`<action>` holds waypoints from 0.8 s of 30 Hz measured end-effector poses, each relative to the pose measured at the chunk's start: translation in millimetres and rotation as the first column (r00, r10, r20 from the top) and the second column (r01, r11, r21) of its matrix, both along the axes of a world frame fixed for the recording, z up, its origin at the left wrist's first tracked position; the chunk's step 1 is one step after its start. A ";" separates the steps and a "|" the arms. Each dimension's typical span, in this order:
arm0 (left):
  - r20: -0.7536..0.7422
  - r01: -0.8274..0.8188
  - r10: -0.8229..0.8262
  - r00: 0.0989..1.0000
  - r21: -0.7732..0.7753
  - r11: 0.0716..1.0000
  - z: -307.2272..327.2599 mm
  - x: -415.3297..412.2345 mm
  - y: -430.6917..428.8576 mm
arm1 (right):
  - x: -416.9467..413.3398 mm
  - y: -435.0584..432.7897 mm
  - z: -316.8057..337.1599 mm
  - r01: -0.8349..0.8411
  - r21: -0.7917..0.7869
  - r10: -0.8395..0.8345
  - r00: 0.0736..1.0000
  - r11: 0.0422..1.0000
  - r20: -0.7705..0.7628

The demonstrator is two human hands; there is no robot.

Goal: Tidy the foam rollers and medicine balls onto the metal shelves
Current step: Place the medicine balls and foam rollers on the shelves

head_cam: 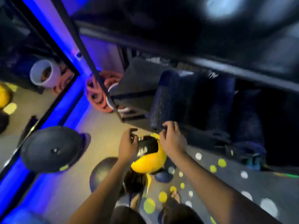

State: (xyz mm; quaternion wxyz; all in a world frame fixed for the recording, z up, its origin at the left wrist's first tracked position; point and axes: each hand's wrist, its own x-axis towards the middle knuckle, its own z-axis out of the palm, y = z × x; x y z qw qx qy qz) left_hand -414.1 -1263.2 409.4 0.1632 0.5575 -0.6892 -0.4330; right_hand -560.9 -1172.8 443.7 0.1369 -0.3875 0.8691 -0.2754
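Several dark blue foam rollers (pixel 168 99) lie side by side on the lower metal shelf (pixel 135 88). Just in front of the shelf's edge a yellow and black medicine ball (pixel 150 157) sits low, above my feet. My left hand (pixel 127 143) hovers over the ball's left side with its fingers curled and apart. My right hand (pixel 171 139) is over its right side, fingertips close to the near end of the front roller. Neither hand visibly grips anything. The view is blurred.
A large black ball (pixel 51 149) and a grey ball (pixel 103 172) lie on the floor to the left, a small blue ball (pixel 163 177) by my feet. Orange rings (pixel 100 94) lean at the shelf post (pixel 97 70). A blue-lit mirror (pixel 24 62) runs along the left.
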 end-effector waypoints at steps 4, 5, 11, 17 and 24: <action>0.191 -0.196 0.128 0.973 0.398 0.896 -95.4 49.3 73.8 | 40.3 48.4 -116.7 -0.195 0.533 0.095 0.973 0.823 0.210; 0.214 -0.231 0.147 0.966 0.450 0.862 -119.6 56.4 88.3 | 44.9 60.1 -144.0 -0.228 0.584 0.081 0.960 0.779 0.266; 0.202 -0.293 0.212 0.956 0.625 0.723 -265.2 79.4 150.8 | 64.8 125.7 -315.8 -0.111 0.726 -0.226 0.909 0.679 0.351; 0.231 -0.357 0.301 0.925 0.799 0.484 -487.3 78.6 191.9 | 70.8 157.1 -546.7 -0.058 0.708 -0.398 0.793 0.704 0.461; 0.148 -0.320 0.431 0.890 0.877 0.358 -731.1 36.3 206.1 | 46.5 139.9 -763.7 0.414 0.578 -0.707 0.490 0.703 0.509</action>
